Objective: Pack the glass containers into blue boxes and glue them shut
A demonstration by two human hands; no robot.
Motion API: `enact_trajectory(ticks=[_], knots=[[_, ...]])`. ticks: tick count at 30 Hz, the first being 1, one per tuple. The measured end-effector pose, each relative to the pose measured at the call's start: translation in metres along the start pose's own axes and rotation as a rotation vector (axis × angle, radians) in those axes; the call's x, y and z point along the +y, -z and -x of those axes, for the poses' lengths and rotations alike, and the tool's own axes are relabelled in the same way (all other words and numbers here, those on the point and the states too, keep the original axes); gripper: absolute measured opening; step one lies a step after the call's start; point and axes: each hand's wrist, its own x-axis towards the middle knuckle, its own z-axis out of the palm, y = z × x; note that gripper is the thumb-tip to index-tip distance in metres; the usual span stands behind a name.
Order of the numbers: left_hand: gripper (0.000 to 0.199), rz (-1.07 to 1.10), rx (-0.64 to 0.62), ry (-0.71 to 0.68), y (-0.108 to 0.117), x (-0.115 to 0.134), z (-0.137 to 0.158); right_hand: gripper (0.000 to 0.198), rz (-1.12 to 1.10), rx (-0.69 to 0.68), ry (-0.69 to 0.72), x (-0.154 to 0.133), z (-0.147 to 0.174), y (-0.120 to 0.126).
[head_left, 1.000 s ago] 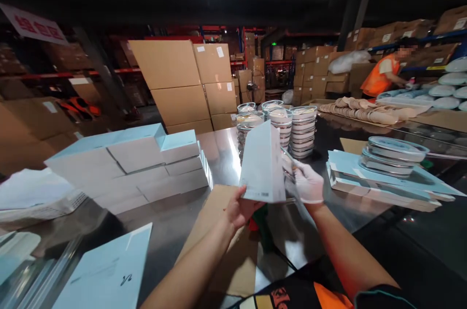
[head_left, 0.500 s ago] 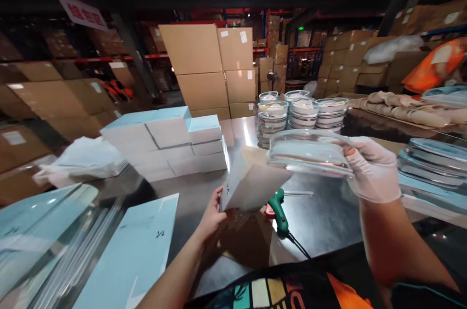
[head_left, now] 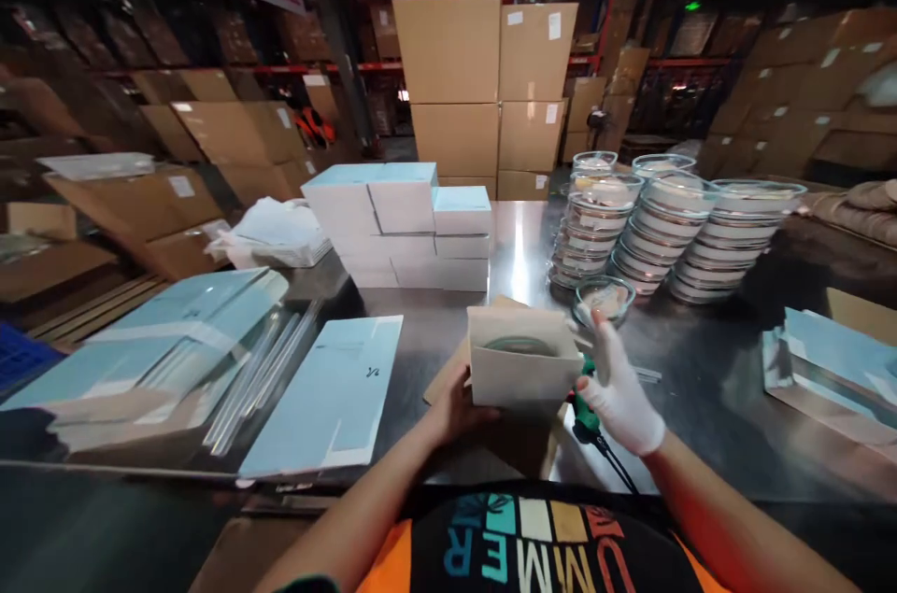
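My bare left hand (head_left: 459, 411) grips the lower left side of a white cardboard box (head_left: 525, 378), whose top is open toward me. Inside the box shows the curved rim of a glass dish (head_left: 519, 346); the rest of it is hidden by the walls. At the box's right side is my right hand (head_left: 622, 397) in a white glove, its fingers apart and holding nothing. Partly behind that hand, a green glue gun (head_left: 587, 420) lies on the metal table. A glass container (head_left: 605, 302) stands just beyond the right fingertips.
Stacked glass containers (head_left: 662, 233) stand at the back right. White boxes with blue tops (head_left: 403, 229) are piled at the back left. A flat blue carton (head_left: 329, 392) lies left of my hand, beside clear plastic strips (head_left: 263, 378). More blue cartons (head_left: 841, 360) lie at right.
The glass dish that my right hand held is now inside the white box, and the right hand has let go. The box is turned more upright. The view has swung left.
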Motion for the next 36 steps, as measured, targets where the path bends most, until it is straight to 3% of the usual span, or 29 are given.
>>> enact_trajectory(ticks=[3,6,9,11,14,16,18,20,23,26,29,32,34,36], knots=[[0.104,-0.104,0.112,-0.207,-0.005,0.015,-0.001,0.086,0.086,0.012,-0.017,0.02,0.017,-0.02],[0.076,-0.182,0.138,-0.425,-0.015,0.038,-0.005,0.065,0.047,0.075,-0.033,0.021,0.014,-0.037],[0.065,-0.143,0.161,-0.493,-0.026,0.052,-0.011,0.058,-0.027,0.152,-0.191,0.015,-0.004,-0.051],[0.063,-0.035,0.227,-0.497,-0.03,0.049,-0.014,0.058,-0.039,0.247,-0.287,0.014,-0.017,-0.059],[0.088,0.083,0.16,-0.47,-0.027,0.028,-0.02,0.059,-0.067,0.392,-0.247,0.015,-0.026,-0.063],[0.107,0.082,0.074,-0.444,-0.022,0.012,-0.025,0.06,-0.124,0.41,-0.202,0.016,-0.026,-0.059],[0.113,0.042,0.084,-0.496,-0.018,0.005,-0.029,0.062,-0.152,0.376,-0.191,0.017,-0.023,-0.053],[0.1,-0.057,0.105,-0.628,-0.017,0.008,-0.03,0.062,-0.139,0.35,-0.191,0.017,-0.021,-0.048],[0.063,-0.217,0.058,-0.743,-0.018,0.022,-0.028,0.062,-0.13,0.338,-0.194,0.015,-0.023,-0.045],[0.054,-0.245,0.09,-0.643,-0.018,0.03,-0.028,0.064,-0.095,0.298,-0.233,0.014,-0.032,-0.032],[0.067,-0.182,0.148,-0.505,-0.016,0.026,-0.03,0.052,0.306,0.125,-0.319,0.018,-0.037,-0.005],[0.073,-0.106,0.148,-0.473,-0.018,0.024,-0.034,0.033,0.668,-0.076,-0.463,0.032,-0.027,0.017],[0.071,-0.069,0.183,-0.451,-0.021,0.03,-0.036,0.019,0.717,-0.136,-0.56,0.043,-0.016,0.021],[0.069,-0.034,0.265,-0.385,-0.023,0.04,-0.038,0.019,0.727,-0.15,-0.594,0.054,-0.007,0.019]])
